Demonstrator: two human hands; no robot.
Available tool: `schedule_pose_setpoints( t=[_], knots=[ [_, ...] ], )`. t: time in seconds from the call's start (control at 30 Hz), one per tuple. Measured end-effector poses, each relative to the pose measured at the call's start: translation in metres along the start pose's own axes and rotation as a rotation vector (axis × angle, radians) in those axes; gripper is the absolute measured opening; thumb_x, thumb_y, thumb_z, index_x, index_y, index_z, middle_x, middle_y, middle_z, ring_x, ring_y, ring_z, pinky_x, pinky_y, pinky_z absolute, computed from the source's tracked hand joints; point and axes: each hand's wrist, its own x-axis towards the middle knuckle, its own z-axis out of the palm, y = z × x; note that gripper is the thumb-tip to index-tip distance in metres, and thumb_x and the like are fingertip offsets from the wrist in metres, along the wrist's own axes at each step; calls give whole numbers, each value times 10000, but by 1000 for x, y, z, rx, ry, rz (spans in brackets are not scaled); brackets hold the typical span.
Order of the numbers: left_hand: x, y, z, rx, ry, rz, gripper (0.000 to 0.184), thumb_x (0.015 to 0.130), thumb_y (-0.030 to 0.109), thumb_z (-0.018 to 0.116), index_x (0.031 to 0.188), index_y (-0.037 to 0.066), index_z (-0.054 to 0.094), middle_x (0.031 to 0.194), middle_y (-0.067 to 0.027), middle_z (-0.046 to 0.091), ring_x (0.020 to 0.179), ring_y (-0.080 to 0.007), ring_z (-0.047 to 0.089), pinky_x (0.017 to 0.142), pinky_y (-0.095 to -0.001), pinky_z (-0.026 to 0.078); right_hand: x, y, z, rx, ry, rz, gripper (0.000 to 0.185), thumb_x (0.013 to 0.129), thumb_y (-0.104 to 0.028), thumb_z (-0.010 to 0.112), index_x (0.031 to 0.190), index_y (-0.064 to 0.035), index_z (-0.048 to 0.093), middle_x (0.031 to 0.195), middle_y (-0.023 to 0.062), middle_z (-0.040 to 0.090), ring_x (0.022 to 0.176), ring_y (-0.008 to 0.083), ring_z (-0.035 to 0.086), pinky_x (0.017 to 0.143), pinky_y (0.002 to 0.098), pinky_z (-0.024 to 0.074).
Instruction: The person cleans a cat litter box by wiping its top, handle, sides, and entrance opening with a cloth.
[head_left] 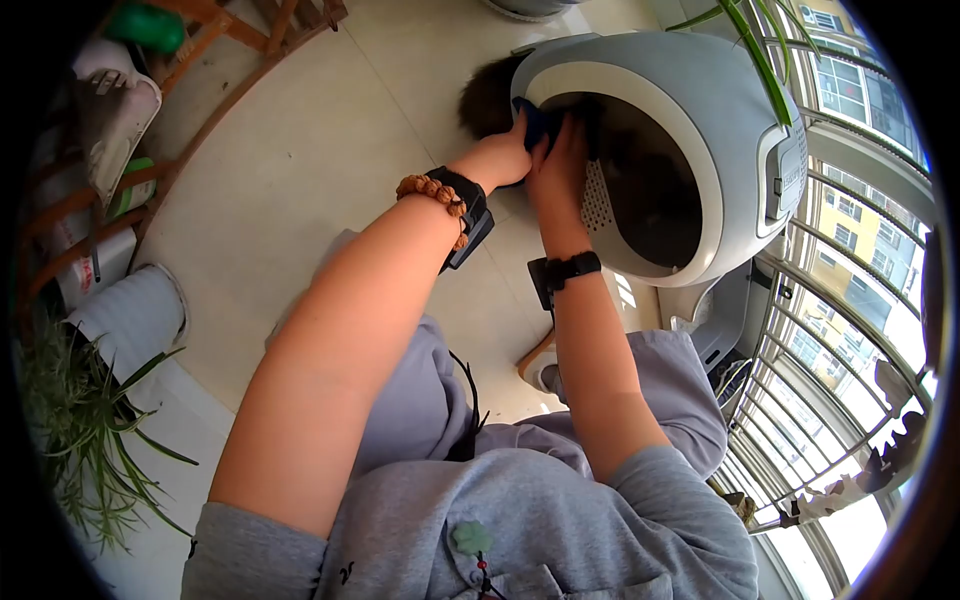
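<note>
Both hands meet at the left side of the round opening of a grey-blue and white enclosed litter box point(705, 110). My left hand point(503, 157), with a bead bracelet and black band at its wrist, has its fingers closed on a dark blue cloth point(535, 122). Just right of it, my right hand point(562, 165) touches the same cloth at the opening's rim; its fingertips are hidden in shadow. A dark brown furry thing point(487, 97), perhaps an animal, shows behind the cloth, beside the box. The box's inside is dark, with a perforated white panel point(597, 205) at the lower left.
A wooden rack point(200, 120) with items stands at the left, above a white ribbed pot point(135, 315) and a leafy plant point(85, 430). Metal window bars point(800, 350) line the right side. A grey bin point(725, 310) sits below the box. Tiled floor lies between.
</note>
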Motion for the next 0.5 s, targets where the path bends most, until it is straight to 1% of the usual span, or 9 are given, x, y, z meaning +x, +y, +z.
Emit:
schedule_pose_setpoints(
  t=[0.07,0.1,0.17,0.2,0.3,0.33,0.43,0.47,0.5],
  knots=[
    [-7,2,13,52,-29,-14,839,892,196,510,1556,-63,67,1028,-333,673,924,-469,661,825,-477,529,-16,6,-14,-87,-55,11,445,948,-269,580,1293,12,556,1330,268,554,1240,423,533,994,485,479],
    [-11,5,19,88,-56,-8,849,889,194,517,1544,-90,58,1008,-327,677,908,-462,665,807,-477,531,-26,9,-24,-133,-83,16,424,944,-278,587,1251,14,584,1294,263,578,1216,412,555,972,483,495],
    [-15,10,28,159,-101,5,870,884,189,530,1520,-145,39,967,-314,687,876,-449,673,772,-475,534,-35,5,-59,-200,-280,126,362,932,-291,598,1129,13,621,1180,238,621,1137,388,599,906,470,525],
    [-13,7,37,200,-128,43,880,880,177,544,1493,-191,32,925,-298,695,846,-426,682,738,-470,535,-38,0,-73,-231,-381,180,342,926,-297,604,1068,12,640,1123,226,643,1098,375,621,873,464,540],
    [-21,13,48,258,-295,21,863,891,168,534,1489,-197,32,931,-292,698,845,-419,684,740,-467,538,-45,-6,-95,-446,-721,399,306,907,-304,621,913,1,644,965,177,657,979,348,653,776,449,560],
    [-25,14,50,250,-319,19,848,906,163,530,1497,-186,31,949,-293,696,853,-420,683,743,-467,537,-42,-15,-100,-408,-782,429,330,916,-252,603,1088,28,634,1149,232,634,1106,386,612,891,472,534],
    [-30,14,50,189,-240,-16,840,919,176,531,1505,-172,40,972,-302,692,867,-426,682,750,-470,536,-77,13,-47,-204,-179,28,454,918,-171,570,1313,49,528,1389,289,499,1258,450,506,1036,493,454],
    [-26,10,52,186,-237,-3,828,937,191,511,1516,-153,30,1022,-295,687,898,-412,683,765,-461,540,-76,16,-36,-109,-236,46,619,894,-108,553,1465,40,364,1546,287,319,1347,505,388,1125,508,359],
    [-18,2,56,184,-235,9,815,956,207,491,1527,-134,20,1073,-289,682,928,-399,685,779,-452,544,-67,17,-32,-39,-229,-19,631,883,-100,553,1466,41,360,1548,281,317,1344,509,388,1125,508,359]
  ],
)
